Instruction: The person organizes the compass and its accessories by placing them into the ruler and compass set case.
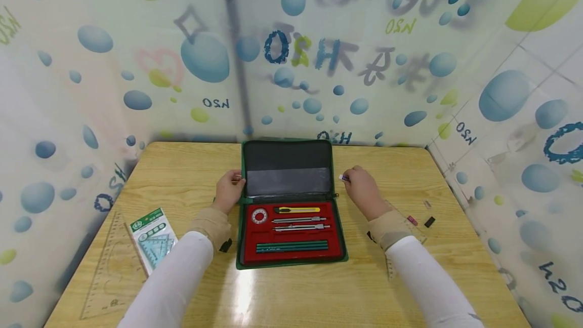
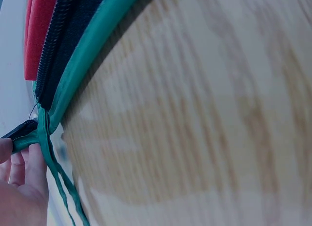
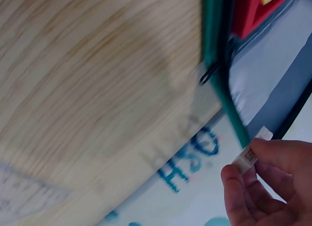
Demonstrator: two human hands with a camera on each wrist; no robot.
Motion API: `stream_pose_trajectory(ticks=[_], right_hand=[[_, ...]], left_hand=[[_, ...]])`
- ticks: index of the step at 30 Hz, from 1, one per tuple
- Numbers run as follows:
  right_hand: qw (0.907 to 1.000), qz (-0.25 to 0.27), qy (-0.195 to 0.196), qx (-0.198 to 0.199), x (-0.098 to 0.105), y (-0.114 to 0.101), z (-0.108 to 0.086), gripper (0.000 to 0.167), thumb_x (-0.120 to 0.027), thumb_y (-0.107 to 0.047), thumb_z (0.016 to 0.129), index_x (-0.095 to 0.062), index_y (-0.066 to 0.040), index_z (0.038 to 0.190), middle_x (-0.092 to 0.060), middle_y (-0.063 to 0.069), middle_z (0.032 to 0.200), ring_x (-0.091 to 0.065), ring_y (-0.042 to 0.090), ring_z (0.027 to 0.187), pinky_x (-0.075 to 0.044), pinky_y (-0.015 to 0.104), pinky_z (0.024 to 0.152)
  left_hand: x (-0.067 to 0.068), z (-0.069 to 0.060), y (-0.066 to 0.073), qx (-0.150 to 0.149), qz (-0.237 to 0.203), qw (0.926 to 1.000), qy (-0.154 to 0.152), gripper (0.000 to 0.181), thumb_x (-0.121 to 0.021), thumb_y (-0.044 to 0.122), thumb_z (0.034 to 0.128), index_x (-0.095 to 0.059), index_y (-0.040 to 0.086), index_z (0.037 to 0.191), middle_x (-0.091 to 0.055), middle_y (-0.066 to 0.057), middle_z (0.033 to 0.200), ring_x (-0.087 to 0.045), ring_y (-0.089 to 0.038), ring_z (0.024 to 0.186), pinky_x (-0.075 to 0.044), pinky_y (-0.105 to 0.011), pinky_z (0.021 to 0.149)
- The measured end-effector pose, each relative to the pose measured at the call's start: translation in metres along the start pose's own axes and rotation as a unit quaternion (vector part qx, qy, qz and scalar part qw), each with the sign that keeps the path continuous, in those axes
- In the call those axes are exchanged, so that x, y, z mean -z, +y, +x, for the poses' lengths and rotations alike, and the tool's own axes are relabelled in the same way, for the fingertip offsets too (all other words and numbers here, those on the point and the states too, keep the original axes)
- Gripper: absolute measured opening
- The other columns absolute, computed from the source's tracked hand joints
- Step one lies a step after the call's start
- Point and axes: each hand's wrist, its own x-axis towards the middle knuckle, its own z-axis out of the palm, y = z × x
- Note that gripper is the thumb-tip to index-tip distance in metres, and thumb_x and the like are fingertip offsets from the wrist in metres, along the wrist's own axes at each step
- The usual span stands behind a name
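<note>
A green zip case point(image 1: 344, 247) lies unfolded, its lid point(image 1: 288, 155) raised at the back. In its red tray sit a yellow utility knife point(image 1: 298, 210), two metal compasses point(image 1: 300, 227), a round white ring-shaped piece point(image 1: 259, 216) and several dark green pencils point(image 1: 291, 246). My left hand point(image 1: 228, 191) pinches the lid's left edge; in the left wrist view the green edging point(image 2: 24, 140) lies between thumb and fingers. Right of the lid, my right hand point(image 1: 363, 192) pinches a small white eraser point(image 3: 247, 157) with printing on it, between thumb and fingertips.
At left lie a clear set square point(image 1: 107, 272) and a packet of blue-tinted rulers point(image 1: 155, 239). A clear ruler point(image 1: 390, 269) shows partly under the right forearm. Beyond it lie a pink piece point(image 1: 412, 220) and a black piece point(image 1: 429, 221). Patterned curtains border the table.
</note>
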Motion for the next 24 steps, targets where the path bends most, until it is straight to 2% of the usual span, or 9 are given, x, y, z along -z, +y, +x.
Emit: stream_pose_trajectory(ticks=[10,17,24], right_hand=[[0.9966,0.001,-0.016,0.081,-0.017,-0.049,-0.007,0.012,-0.068,-0.011,0.086,-0.071,-0.004,0.096,-0.062,0.009,0.090,-0.061,0.022,0.082,-0.054,0.035,0.075],[0.9912,-0.006,-0.058,0.119,-0.030,-0.087,-0.015,0.015,-0.068,-0.015,0.087,-0.071,-0.008,0.100,-0.063,0.004,0.092,-0.062,0.017,0.084,-0.053,0.030,0.077],[0.9818,-0.002,-0.089,0.168,-0.039,-0.116,-0.026,0.017,-0.069,-0.019,0.086,-0.071,-0.011,0.101,-0.061,0.001,0.090,-0.060,0.013,0.081,-0.053,0.027,0.075]], left_hand=[[0.000,0.000,0.000,-0.001,-0.001,1.0000,-0.001,0.032,-0.053,0.009,0.0958,-0.054,0.000,0.126,-0.059,-0.022,0.114,-0.055,-0.035,0.108,-0.049,-0.044,0.087],[-0.001,-0.001,0.001,-0.005,0.001,1.0000,0.003,0.032,-0.052,0.008,0.0954,-0.054,-0.001,0.126,-0.058,-0.023,0.116,-0.055,-0.036,0.109,-0.048,-0.045,0.088],[0.000,-0.001,0.000,-0.003,-0.003,1.0000,0.003,0.032,-0.052,0.008,0.0954,-0.054,-0.001,0.126,-0.058,-0.023,0.115,-0.055,-0.035,0.109,-0.049,-0.045,0.088]])
